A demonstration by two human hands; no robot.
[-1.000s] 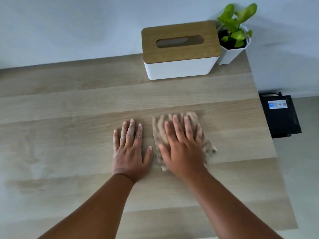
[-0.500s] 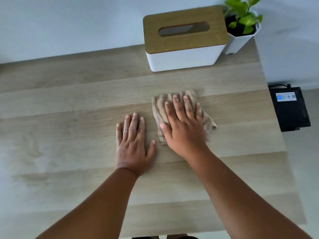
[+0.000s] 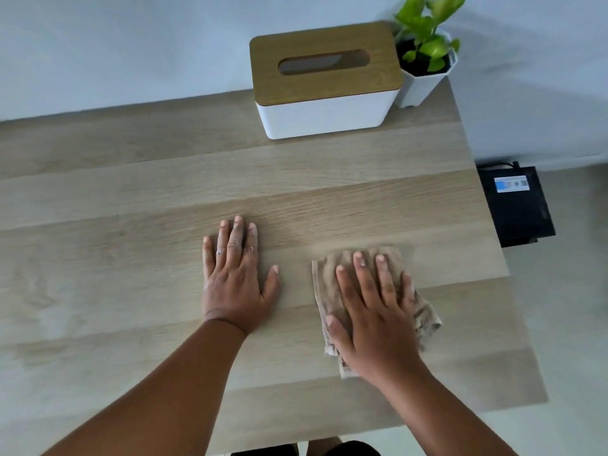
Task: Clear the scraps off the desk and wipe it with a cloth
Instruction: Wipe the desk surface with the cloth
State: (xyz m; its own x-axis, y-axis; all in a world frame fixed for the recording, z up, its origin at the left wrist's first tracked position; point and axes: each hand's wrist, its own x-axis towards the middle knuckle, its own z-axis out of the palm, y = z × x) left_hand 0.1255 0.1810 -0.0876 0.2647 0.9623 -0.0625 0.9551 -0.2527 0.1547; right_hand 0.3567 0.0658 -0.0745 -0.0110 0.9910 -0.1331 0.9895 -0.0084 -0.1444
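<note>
- two forearms reach up from the bottom of the frame onto the wooden counter (image 3: 131, 199), which fills most of the view.
- right hand (image 3: 371, 317), lower right of centre, lies flat on the crumpled beige cloth (image 3: 329, 284); its fingers (image 3: 362, 274) are straight and a little spread, pressing the cloth down rather than curling round it.
- the cloth sits under that palm, near the counter's right edge, with folds showing past the hand on both sides.
- left hand (image 3: 235, 278), middle of the frame, rests palm down on bare wood, well apart from the cloth; fingers straight and nearly together, thumb out, holding nothing.
- no scraps show anywhere on the visible surface, so the clearing looks done; wiping seems under way, with the far strip and the left side likely still to cover.
- at the upper right stand a white tissue box (image 3: 325, 116) with a wooden lid and, just beside it, a potted plant (image 3: 424, 60).
- off the counter's right edge, a black box (image 3: 516, 209) sits on the floor.
</note>
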